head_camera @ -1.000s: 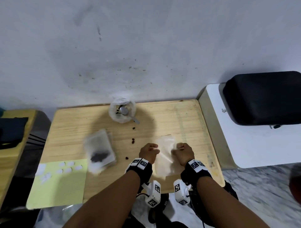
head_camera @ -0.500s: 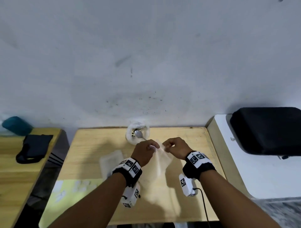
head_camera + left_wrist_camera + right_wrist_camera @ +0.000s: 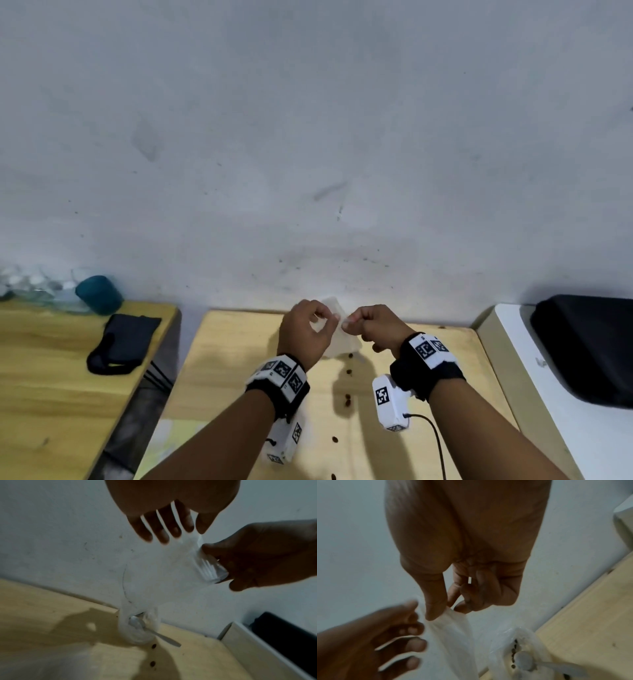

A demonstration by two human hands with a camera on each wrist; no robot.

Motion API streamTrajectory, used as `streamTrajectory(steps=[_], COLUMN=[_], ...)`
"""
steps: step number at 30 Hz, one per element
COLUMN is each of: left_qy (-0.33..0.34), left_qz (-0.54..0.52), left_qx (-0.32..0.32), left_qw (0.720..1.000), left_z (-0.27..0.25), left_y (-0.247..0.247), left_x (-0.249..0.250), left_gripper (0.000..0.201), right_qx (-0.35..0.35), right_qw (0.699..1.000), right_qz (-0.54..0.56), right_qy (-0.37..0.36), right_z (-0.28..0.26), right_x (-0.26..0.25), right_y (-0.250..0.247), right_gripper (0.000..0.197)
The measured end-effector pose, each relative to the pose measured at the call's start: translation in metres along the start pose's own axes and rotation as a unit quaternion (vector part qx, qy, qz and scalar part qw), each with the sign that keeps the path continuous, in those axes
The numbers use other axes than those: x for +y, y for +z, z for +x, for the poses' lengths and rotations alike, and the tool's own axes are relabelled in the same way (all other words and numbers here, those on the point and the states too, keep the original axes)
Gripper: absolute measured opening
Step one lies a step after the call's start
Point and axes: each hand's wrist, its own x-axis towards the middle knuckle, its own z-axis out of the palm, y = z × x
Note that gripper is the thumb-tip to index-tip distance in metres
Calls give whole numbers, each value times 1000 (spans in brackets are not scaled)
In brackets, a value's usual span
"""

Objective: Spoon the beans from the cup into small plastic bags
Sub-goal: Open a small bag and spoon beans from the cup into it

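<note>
A small clear plastic bag (image 3: 339, 342) hangs in the air between my two hands, above the far edge of the wooden table (image 3: 226, 359). My left hand (image 3: 334, 318) pinches its top edge between thumb and forefinger. Close beside it, my right hand (image 3: 346, 322) pinches the same edge, seen plainly in the right wrist view (image 3: 443, 609). Below the bag (image 3: 163, 574) stands the white cup (image 3: 137, 638) by the wall, with a metal spoon (image 3: 161, 635) lying in it. Dark beans (image 3: 513, 650) show inside the cup (image 3: 508, 669). In the head view my hands hide the cup.
Loose beans (image 3: 347, 402) lie scattered down the middle of the table. A black case (image 3: 589, 346) sits on a white table at the right. On the left table are a black pouch (image 3: 126, 339) and a teal cylinder (image 3: 99, 294). A yellow-green sheet (image 3: 164, 452) lies near left.
Both hands have lifted the bag off the table and carried it up and away toward the wall, over the cup. The head view has tilted upward.
</note>
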Motion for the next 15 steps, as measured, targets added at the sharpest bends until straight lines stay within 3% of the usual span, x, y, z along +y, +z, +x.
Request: streamTrajectory(steps=[2, 5, 11, 15], left_qy=[-108, -182, -203, -216], left_qz=[-59, -63, -141, -145], left_qx=[-40, -79, -139, -165], left_qw=[992, 978, 959, 952], left_z=[7, 21, 36, 37], left_y=[0, -4, -15, -16], left_x=[6, 7, 5, 4], left_gripper=[29, 41, 33, 23], right_qx=[-4, -8, -10, 30], right_qw=[1000, 999, 997, 997], right_qz=[-7, -5, 72, 72], right_qy=[-22, -44, -26, -24], right_z=[2, 4, 5, 7], right_x=[-7, -13, -14, -11], right_y=[8, 16, 14, 14], right_gripper=[20, 23, 9, 10])
